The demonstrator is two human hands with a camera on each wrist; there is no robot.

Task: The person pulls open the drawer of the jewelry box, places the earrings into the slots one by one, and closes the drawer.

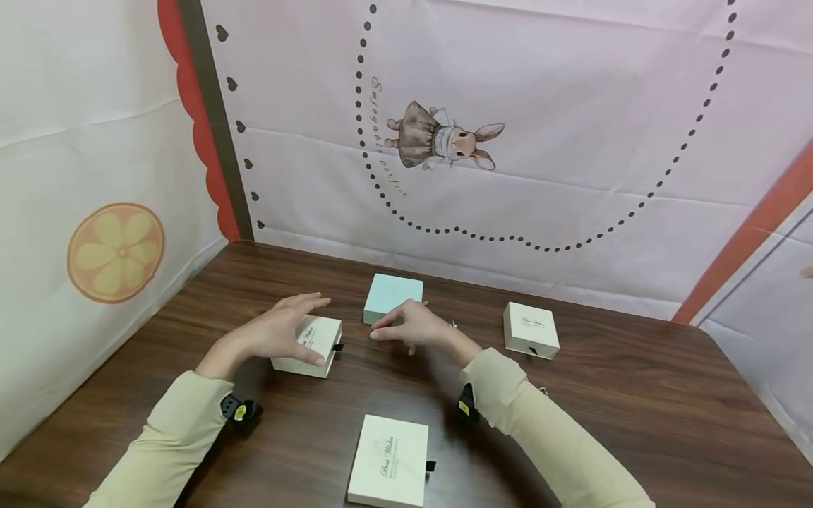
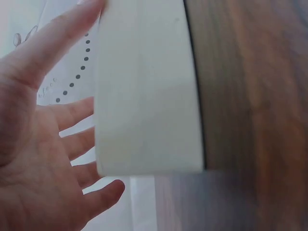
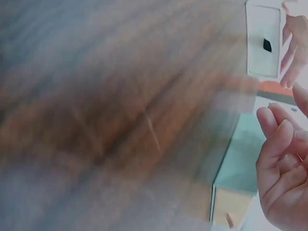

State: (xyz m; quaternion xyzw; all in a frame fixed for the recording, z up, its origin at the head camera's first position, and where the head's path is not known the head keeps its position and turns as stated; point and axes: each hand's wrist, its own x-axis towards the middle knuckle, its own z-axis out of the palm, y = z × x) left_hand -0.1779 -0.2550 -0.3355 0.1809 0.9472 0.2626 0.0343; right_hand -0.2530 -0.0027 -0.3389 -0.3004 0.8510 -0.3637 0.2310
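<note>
At the left of the table in the head view, my left hand (image 1: 273, 335) spreads over a white box (image 1: 324, 335) with a black pull tab. Its fingers and thumb are extended, thumb along the near side; in the left wrist view the thumb (image 2: 57, 38) reaches the edge of the white box (image 2: 147, 91). My right hand (image 1: 416, 328) hovers just in front of a teal box (image 1: 394, 289), fingers loosely bent, with nothing visible between them. The right wrist view shows the bent fingers (image 3: 276, 149) beside the teal box (image 3: 240, 154).
A flat white "Best Wishes" box (image 1: 390, 458) with a black tab lies at the near edge of view. Another white box (image 1: 531, 328) stands at the back right. A small shiny item (image 1: 543, 390) shows beside my right sleeve. Printed cloth (image 1: 571, 141) hangs behind the brown table (image 1: 635, 395).
</note>
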